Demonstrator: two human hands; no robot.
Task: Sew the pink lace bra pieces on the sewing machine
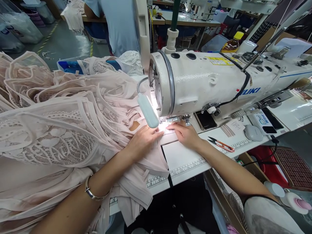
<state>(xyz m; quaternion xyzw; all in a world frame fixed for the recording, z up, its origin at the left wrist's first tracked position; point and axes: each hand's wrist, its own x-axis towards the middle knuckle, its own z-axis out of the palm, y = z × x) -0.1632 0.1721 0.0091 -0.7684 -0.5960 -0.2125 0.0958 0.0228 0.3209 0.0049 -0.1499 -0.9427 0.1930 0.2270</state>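
Under the head of a white sewing machine (195,81), both of my hands are at the brightly lit needle area. My left hand (143,139) is closed on a pale pink garment (154,159) just left of the presser foot (169,120). From the other side, my right hand (185,133) pinches the garment's edge close to the foot, fingertips together. Glare washes out the stitched spot and the needle. A small pale green lamp (148,110) hangs over my left fingers. Heaped to the left are several pale pink lace garments (60,130) with straps, reaching under my left forearm.
Orange-handled thread snips (221,144) lie on the table right of my right hand. Behind them are a phone (206,121), a white earbud case (253,132) and a control box (262,120). A printed ruler (187,167) runs along the front edge. A person in blue (122,26) is beyond the machine.
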